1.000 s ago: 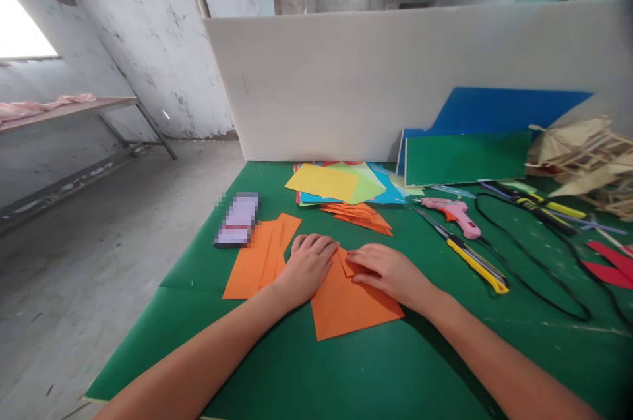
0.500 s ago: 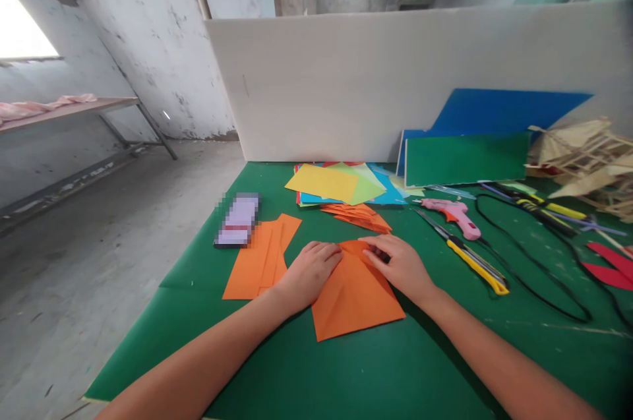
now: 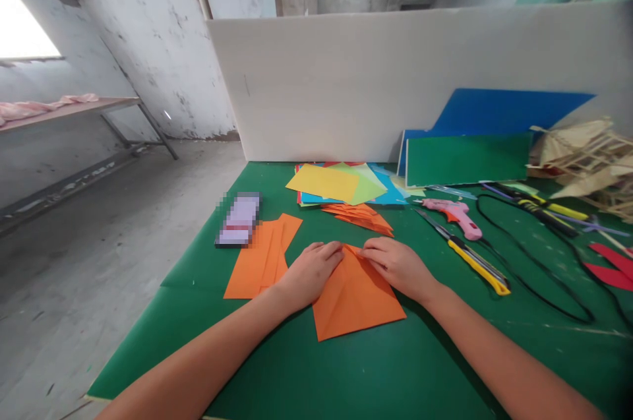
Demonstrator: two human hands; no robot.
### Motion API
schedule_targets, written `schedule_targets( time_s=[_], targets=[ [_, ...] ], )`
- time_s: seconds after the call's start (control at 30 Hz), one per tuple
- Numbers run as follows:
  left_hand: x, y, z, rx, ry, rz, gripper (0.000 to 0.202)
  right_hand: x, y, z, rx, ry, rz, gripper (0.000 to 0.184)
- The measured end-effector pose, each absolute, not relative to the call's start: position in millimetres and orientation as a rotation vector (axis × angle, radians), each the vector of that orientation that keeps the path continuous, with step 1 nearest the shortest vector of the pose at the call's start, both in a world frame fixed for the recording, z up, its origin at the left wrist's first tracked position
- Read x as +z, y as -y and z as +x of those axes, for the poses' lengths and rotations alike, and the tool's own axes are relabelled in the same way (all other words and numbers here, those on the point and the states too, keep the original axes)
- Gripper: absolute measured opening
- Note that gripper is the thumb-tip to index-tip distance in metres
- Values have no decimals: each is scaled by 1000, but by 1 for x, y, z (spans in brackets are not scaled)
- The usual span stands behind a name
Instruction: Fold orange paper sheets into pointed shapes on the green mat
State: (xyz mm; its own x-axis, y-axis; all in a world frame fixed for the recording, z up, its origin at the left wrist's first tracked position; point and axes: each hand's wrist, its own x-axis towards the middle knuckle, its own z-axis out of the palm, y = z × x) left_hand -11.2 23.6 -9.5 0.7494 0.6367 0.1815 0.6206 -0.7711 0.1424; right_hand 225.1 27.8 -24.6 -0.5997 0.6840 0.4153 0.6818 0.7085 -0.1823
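A creased sheet of orange paper (image 3: 359,301) lies on the green tabletop in front of me, its far edge between my hands. My left hand (image 3: 314,273) is closed on the far left edge, fingers bent over the paper. On the far right edge, my right hand (image 3: 398,266) pinches the paper, its fingertips partly hidden. The two hands are a short gap apart. Left of them rest more folded orange sheets (image 3: 252,262). Just beyond my hands is a small pile of folded orange pieces (image 3: 361,217).
A phone (image 3: 240,219) lies at the left. Coloured paper sheets (image 3: 324,181) are stacked at the back. To the right are a yellow utility knife (image 3: 475,265), a pink glue gun (image 3: 459,215) with its black cord, and red paper pieces (image 3: 610,268). A white board (image 3: 346,90) stands behind.
My right hand's fingers have closed in on the far edge of the orange paper and shifted slightly. My left hand and the other things stay nearly where they were.
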Motion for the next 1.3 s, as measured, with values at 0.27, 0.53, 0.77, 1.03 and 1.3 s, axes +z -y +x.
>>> schedule_targets(
  time_s=[0.27, 0.53, 0.77, 1.03, 1.3],
  targets=[
    [-13, -23, -12, 374, -1044, 2865, 50, -21, -30, 229, 13, 2487, -1037, 28],
    [-14, -25, -11, 332, -1022, 2895, 49, -19, -30, 230, 49, 2487, -1019, 29],
    [-16, -25, -11, 336, -1040, 2875, 49, -17, -30, 231, 58, 2503, -1000, 30],
    [-13, -23, -10, 307, -1034, 2906, 49, -16, -31, 232, -18, 2552, -993, 31],
    [-5, -24, -7, 237, -974, 2957, 56, -17, -31, 233, -19, 2560, -994, 31]
  ],
)
